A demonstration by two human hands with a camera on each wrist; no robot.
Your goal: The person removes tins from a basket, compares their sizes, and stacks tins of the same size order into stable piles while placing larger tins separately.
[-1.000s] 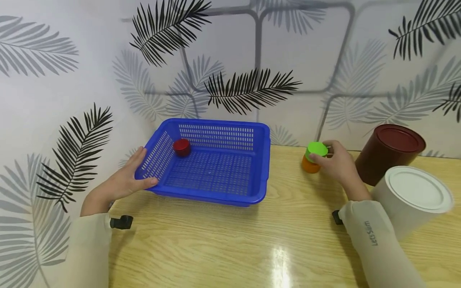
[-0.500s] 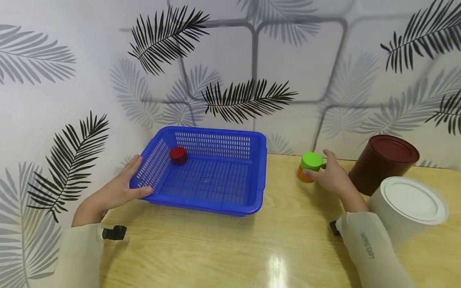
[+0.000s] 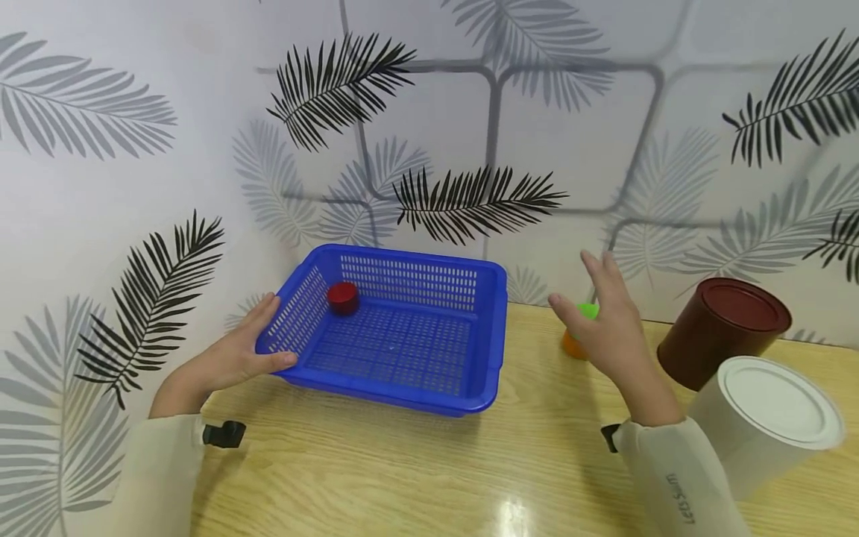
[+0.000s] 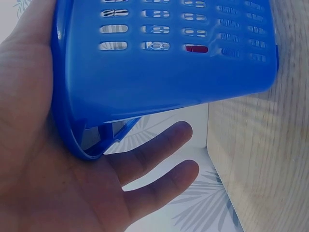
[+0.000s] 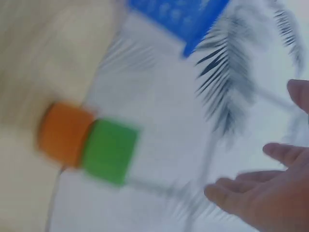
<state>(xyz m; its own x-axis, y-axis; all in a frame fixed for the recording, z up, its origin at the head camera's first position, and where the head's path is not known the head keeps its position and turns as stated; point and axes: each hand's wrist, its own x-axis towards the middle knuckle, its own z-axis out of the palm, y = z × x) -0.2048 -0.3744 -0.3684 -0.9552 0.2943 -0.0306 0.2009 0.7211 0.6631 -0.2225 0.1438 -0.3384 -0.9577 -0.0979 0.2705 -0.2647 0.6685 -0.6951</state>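
Note:
My left hand (image 3: pixel 231 352) rests against the left corner of a blue plastic basket (image 3: pixel 396 401), its thumb over the front rim. In the left wrist view, the rim lies along the palm and two fingers extend straight past the basket. A red cylinder (image 3: pixel 343 297) sits inside, in the back left corner. To the right of the basket, a small green cylinder (image 5: pixel 111 151) stands on an orange cylinder (image 5: pixel 66 135). My right hand (image 3: pixel 614 332) hovers above them, fingers spread and nothing held, partly hiding the stack in the head view.
A dark red-brown canister (image 3: pixel 728 328) and a larger white canister (image 3: pixel 772 418) stand to the right, close to my right forearm. The wooden table (image 3: pixel 403 470) meets a leaf-patterned wall covering (image 3: pixel 443 112) at the back and left.
My right hand has let go of the green cylinder and risen from it, fingers spreading. The green cylinder stays on the orange one. My left hand stays at the basket.

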